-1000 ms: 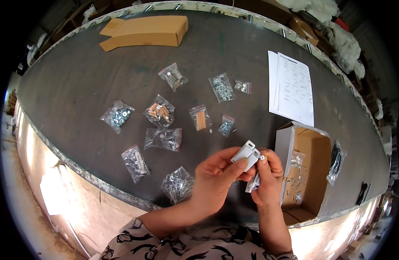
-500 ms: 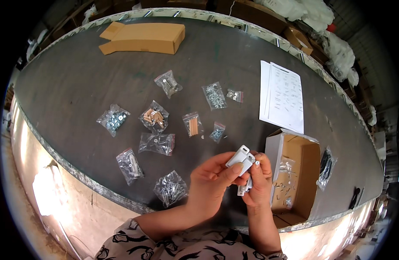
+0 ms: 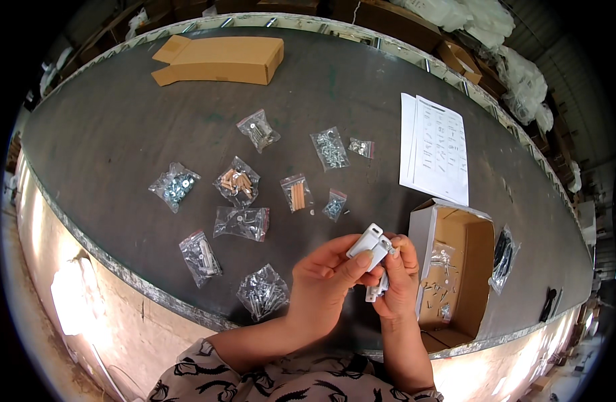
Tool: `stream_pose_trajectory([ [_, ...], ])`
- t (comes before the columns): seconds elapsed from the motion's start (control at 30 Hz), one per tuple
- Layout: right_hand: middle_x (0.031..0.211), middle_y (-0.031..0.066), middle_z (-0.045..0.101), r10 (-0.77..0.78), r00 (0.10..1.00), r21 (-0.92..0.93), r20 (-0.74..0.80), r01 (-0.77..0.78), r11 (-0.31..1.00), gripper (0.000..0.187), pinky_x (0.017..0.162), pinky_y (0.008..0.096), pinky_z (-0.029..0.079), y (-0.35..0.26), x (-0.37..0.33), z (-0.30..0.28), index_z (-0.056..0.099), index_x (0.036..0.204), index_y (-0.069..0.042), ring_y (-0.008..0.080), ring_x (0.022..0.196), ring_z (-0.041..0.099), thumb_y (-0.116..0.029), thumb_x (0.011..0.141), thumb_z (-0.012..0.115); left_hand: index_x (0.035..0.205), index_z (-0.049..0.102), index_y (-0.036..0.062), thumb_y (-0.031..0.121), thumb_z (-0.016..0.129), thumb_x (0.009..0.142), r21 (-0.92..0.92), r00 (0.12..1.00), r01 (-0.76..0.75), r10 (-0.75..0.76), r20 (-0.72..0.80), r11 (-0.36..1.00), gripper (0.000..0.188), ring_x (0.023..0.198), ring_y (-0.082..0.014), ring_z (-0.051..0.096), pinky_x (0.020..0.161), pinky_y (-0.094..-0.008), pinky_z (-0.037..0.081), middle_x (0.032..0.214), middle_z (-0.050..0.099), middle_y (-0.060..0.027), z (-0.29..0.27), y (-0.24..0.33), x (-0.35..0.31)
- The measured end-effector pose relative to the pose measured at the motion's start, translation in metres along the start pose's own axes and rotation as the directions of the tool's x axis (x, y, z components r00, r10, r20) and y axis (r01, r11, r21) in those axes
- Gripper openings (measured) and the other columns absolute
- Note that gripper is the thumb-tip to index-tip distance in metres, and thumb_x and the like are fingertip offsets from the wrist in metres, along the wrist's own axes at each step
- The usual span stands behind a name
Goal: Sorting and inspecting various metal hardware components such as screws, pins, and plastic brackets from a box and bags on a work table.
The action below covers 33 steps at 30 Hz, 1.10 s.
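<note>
Gripping a small white plastic fitting (image 3: 370,242), both hands meet just left of the open cardboard box (image 3: 479,268), above the near edge of the bench (image 3: 120,120). The left hand (image 3: 325,285) has its fingers (image 3: 361,260) closed on the fitting's upper block, thumb pressed up along it, forearm rising from the lower edge. The right hand (image 3: 398,285) curls against the left hand, its fingers closed around a second white piece (image 3: 377,288) below the block, fingertips touching the fitting's right side. Left of the box, beyond the left hand, lie clear bags of hardware: a bag of screws (image 3: 262,291) nearest, a bag of wooden dowels (image 3: 236,182) farther off. Behind the box lie printed sheets (image 3: 435,147); a flat cardboard carton (image 3: 221,60) lies at the bench's far side.
</note>
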State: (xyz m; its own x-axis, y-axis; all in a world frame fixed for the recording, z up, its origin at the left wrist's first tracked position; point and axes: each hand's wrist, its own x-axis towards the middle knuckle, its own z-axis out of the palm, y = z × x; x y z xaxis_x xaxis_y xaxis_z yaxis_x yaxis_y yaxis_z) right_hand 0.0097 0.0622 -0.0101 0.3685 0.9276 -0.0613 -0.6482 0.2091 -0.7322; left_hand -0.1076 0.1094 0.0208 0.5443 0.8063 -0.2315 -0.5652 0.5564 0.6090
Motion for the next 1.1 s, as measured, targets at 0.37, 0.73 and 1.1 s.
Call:
stream_pose_trajectory([
  [0.37, 0.087, 0.0039, 0.061, 0.058, 0.992, 0.025, -0.109, -0.055, 0.998, 0.015, 0.057, 0.0207, 0.045, 0.004, 0.002, 0.007, 0.060, 0.103, -0.005, 0.0070, 0.067, 0.052, -0.014, 0.092, 0.054, 0.114, 0.054, -0.0040, 0.007, 0.057, 0.089, -0.018, 1.000, 0.006, -0.006, -0.027, 1.000, 0.028, 0.081, -0.0181, 0.064, 0.071, -0.0289, 0.054, 0.094, 0.065, -0.0135, -0.007, -0.001, 0.003],
  [0.73, 0.080, 0.0033, 0.062, 0.156, 0.892, -0.038, -0.424, -0.190, 0.981, 0.012, 0.049, 0.0203, 0.043, -0.021, 0.024, -0.019, 0.061, 0.098, -0.005, 0.0076, 0.062, 0.054, -0.012, 0.089, 0.058, 0.109, 0.058, -0.0015, 0.005, 0.057, 0.088, -0.102, 0.969, -0.122, 0.096, -0.229, 0.987, 0.022, 0.077, -0.0205, 0.066, 0.065, -0.0262, 0.056, 0.095, 0.065, -0.0128, -0.064, 0.023, 0.015],
  [1.1, 0.075, 0.0096, 0.063, 0.169, 0.985, -0.993, 0.029, 0.010, 0.115, 0.020, 0.061, 0.0316, 0.048, 0.003, 0.071, -0.035, 0.065, 0.095, -0.003, 0.0195, 0.061, 0.059, -0.008, 0.075, 0.067, 0.110, 0.058, -0.0028, 0.005, 0.057, 0.088, -0.055, 0.981, -0.089, 0.078, -0.178, 0.995, 0.024, 0.079, -0.0224, 0.066, 0.066, -0.0262, 0.056, 0.097, 0.064, -0.0146, -0.092, 0.036, 0.007],
])
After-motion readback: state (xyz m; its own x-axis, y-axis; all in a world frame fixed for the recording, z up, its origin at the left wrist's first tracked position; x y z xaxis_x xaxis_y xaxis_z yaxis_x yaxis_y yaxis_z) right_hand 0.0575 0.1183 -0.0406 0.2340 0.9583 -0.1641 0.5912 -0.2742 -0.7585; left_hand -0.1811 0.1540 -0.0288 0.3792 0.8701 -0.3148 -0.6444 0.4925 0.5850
